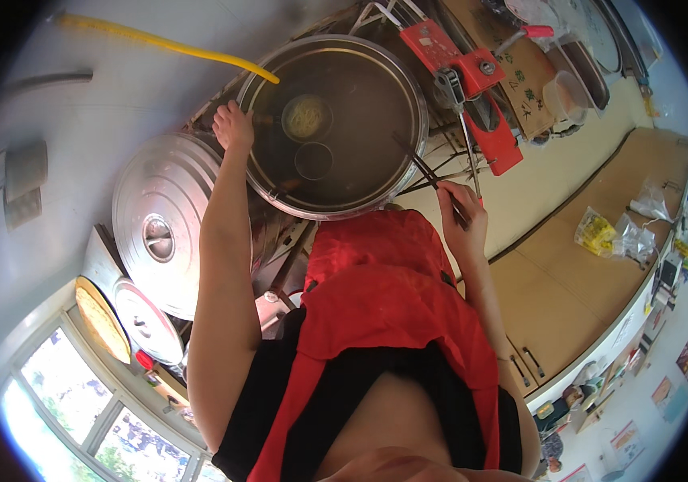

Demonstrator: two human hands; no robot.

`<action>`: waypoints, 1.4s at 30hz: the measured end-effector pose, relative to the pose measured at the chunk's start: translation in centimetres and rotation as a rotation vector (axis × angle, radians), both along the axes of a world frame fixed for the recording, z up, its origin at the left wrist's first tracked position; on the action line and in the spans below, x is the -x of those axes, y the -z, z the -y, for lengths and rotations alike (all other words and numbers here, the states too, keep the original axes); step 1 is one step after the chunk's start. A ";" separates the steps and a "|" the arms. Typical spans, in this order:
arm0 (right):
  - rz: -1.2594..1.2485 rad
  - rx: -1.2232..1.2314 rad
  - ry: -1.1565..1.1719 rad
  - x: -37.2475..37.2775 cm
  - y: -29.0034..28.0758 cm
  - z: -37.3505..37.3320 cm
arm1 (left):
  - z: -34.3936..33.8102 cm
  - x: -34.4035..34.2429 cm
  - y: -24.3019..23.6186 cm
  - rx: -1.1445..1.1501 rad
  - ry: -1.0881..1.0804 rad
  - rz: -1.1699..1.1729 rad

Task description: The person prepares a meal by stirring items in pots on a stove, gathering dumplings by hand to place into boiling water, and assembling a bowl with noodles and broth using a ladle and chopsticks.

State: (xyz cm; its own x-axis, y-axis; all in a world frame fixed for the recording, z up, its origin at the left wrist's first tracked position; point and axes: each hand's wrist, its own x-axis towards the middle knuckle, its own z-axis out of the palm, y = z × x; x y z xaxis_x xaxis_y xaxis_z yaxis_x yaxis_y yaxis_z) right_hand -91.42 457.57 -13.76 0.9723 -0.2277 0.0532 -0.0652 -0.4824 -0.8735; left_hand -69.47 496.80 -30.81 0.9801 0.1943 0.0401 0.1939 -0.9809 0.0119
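Note:
A wide steel pot (420, 104) full of cloudy water stands before me. In it sits a round noodle strainer with pale noodles (305, 118), and nearer to me a second strainer ring (313, 161) with no noodles visible in it. My left hand (234, 126) is at the pot's left rim, fingers curled where the noodle strainer's handle reaches the edge; the grip itself is partly hidden. My right hand (463, 207), just outside the right rim, is closed round long dark chopsticks (426, 169). Their tips point into the pot over the water.
A yellow hose (175, 48) ends over the pot's far left edge. A large metal lid (139, 201) leans at the left. Right of the pot stands a red metal press with a lever (480, 72). A brown counter (569, 265) with plastic bags (613, 233) lies at the right.

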 end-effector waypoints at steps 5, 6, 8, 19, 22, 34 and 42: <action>0.010 0.022 -0.126 -2.4 0.6 0.3 | 0.8 0.2 -1.6 0.041 -0.062 0.070; 0.032 0.031 -0.155 -3.2 1.1 0.2 | 1.1 0.8 -2.9 0.083 -0.023 0.111; 0.058 0.013 -0.232 -5.2 3.0 0.3 | 1.6 2.7 -5.2 0.138 0.055 0.209; 0.062 0.171 -0.357 -16.7 14.5 -2.5 | 4.8 21.7 -9.9 0.504 0.024 0.134; 0.096 0.145 -0.303 -17.8 16.6 -1.9 | 5.3 25.5 -10.2 0.577 -0.034 0.141; -0.006 -0.099 -0.394 -12.5 6.2 -6.3 | 5.8 31.7 -11.0 0.657 -0.160 0.154; -0.045 -0.060 -0.483 -12.7 4.6 -7.0 | 6.1 34.7 -11.9 0.595 -0.265 0.206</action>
